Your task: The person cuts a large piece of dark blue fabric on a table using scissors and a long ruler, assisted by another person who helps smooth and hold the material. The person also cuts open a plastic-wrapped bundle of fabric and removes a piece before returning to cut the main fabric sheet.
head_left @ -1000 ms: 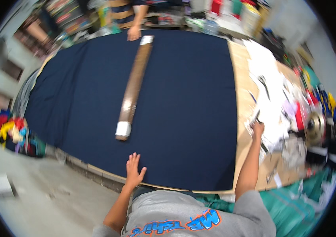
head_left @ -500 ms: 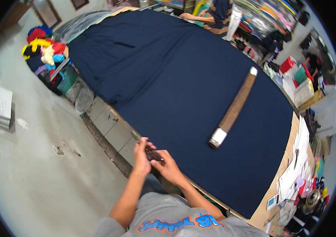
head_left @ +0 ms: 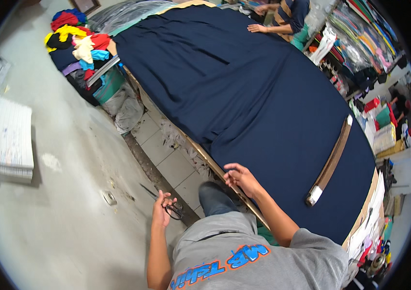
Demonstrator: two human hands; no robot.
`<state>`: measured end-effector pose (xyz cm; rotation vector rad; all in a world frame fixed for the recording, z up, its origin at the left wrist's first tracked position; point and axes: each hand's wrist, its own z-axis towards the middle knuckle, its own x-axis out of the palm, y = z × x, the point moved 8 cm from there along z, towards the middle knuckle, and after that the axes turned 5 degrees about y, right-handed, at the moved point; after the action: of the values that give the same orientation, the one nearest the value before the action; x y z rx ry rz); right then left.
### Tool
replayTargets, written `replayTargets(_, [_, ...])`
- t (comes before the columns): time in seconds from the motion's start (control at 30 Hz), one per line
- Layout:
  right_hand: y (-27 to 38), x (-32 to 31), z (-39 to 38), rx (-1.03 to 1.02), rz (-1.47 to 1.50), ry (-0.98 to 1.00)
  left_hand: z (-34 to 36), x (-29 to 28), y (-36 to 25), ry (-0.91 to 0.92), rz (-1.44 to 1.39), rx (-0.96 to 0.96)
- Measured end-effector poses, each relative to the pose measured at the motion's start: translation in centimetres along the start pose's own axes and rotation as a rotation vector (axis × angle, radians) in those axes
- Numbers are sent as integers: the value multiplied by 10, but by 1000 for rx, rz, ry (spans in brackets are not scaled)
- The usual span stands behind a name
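My left hand [head_left: 162,210] is closed round a pair of dark-handled scissors [head_left: 172,210], its blades pointing away over the floor beside the table. Just above the table's near edge, my right hand [head_left: 243,180] holds nothing; its fingers are loosely bent and apart. Dark navy fabric [head_left: 263,116] lies spread over the long table, with folds and wrinkles at the middle and far left. A long brown bar with white ends [head_left: 332,162] rests on the fabric to the right of my right hand.
Across the table, another person's hand [head_left: 257,28] touches the fabric. A heap of coloured cloth [head_left: 77,43] stands at the table's far left corner. A wall with a hanging stack of papers [head_left: 4,135] runs along my left. White papers [head_left: 367,212] lie at the right end.
My hands were together at the table edge on a dark object; now they are apart, the scissors in the left. My view has shifted left along the table, and the wrinkles have spread nearer.
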<state>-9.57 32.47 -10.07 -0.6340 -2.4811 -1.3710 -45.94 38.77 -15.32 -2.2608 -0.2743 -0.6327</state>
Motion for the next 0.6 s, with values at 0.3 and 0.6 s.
replayTargets(0.3, [51,38,137,-82,-308,-419,190,47,-219,31,372,291])
replayTargets(0.6, [46,25,153,141,-433,-1032,450,100,-486,-109,691,268])
